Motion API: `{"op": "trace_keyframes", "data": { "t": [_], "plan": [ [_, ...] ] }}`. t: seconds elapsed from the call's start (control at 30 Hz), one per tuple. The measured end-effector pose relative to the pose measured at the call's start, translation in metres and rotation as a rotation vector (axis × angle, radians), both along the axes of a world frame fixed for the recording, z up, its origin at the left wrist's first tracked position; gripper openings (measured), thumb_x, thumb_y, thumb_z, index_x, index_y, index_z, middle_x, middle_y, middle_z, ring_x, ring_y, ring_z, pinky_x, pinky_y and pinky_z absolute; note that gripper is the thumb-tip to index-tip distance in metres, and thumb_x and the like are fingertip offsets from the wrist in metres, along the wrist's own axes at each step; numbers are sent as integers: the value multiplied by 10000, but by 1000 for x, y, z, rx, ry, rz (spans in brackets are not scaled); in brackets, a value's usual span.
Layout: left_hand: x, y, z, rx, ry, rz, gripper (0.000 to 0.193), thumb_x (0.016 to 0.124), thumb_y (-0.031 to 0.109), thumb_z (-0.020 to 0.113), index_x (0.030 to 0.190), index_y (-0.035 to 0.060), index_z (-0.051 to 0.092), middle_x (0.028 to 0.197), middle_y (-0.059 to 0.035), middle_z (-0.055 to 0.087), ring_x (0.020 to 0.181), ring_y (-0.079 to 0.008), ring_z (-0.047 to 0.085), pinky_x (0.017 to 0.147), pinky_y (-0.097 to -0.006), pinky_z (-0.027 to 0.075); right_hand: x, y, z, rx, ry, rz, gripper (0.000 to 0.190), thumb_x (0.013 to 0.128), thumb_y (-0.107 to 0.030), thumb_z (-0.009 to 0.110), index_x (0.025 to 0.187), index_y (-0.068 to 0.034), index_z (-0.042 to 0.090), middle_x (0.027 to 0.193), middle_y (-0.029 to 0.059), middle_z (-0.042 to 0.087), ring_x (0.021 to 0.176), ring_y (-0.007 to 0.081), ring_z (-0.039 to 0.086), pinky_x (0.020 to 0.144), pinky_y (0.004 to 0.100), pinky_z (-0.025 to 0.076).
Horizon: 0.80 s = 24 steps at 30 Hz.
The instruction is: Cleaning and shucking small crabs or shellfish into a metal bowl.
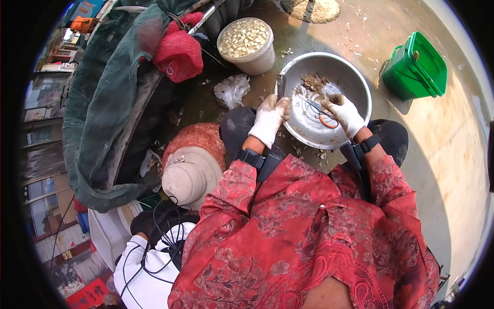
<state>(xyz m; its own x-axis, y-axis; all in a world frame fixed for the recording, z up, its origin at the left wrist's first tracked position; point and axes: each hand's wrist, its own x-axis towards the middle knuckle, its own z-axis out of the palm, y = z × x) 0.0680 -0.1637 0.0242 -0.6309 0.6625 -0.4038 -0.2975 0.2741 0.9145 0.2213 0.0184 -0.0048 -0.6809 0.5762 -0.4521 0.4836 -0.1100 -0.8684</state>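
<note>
My left hand (269, 117), in a white glove with soiled fingertips, is closed round the lower end of a dark flat-bladed tool (281, 85), whose blade points up at the rim of a metal basin. My right hand (344, 113), gloved alike, is over the basin's right side, its fingers bent close to scissors (323, 116) with an orange-and-dark handle; whether it grips them cannot be made out. The wide metal basin (366, 87) stands between my knees. Brown scraps (315, 83) lie at its far side, with some whitish wet residue lower down.
A white bucket (256, 63) full of pale, flat, roundish pieces stands beyond the basin at left, near a clear plastic bag (232, 90). A green bucket (409, 71) is at right. Red mesh sacks (179, 56) and dark green netting (96, 112) lie left. Another person in a hat (185, 179) sits close at left.
</note>
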Motion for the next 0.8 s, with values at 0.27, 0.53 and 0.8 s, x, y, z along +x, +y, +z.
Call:
{"op": "trace_keyframes", "data": {
  "t": [0.27, 0.53, 0.8],
  "plan": [
    [-14, 10, -15, 183, -147, 155, 201, 949, 110, 565, 819, 82, 414, 751, -17, 518, 589, -69, 477, 510, -217, 419, -55, 30, -28, 497, -233, 127, 740, 724, -415, 751, 1249, 48, 509, 1204, 274, 574, 1138, 367, 555, 982, 376, 428],
    [-15, 18, -14, 200, -154, 255, 127, 966, 100, 507, 860, 46, 462, 783, -43, 535, 613, -79, 502, 532, -213, 426, -102, 21, -43, 605, -469, 233, 919, 704, -486, 742, 1387, 9, 377, 1383, 282, 400, 1272, 385, 432, 1053, 391, 373],
    [-15, 22, -10, 62, -124, 232, 113, 959, 114, 535, 880, 43, 498, 777, -30, 555, 626, -75, 526, 555, -215, 461, -123, -14, -54, 681, -428, 284, 661, 721, -297, 751, 1277, -55, 489, 1294, 208, 476, 1229, 368, 462, 1008, 433, 411]
  ]
}}
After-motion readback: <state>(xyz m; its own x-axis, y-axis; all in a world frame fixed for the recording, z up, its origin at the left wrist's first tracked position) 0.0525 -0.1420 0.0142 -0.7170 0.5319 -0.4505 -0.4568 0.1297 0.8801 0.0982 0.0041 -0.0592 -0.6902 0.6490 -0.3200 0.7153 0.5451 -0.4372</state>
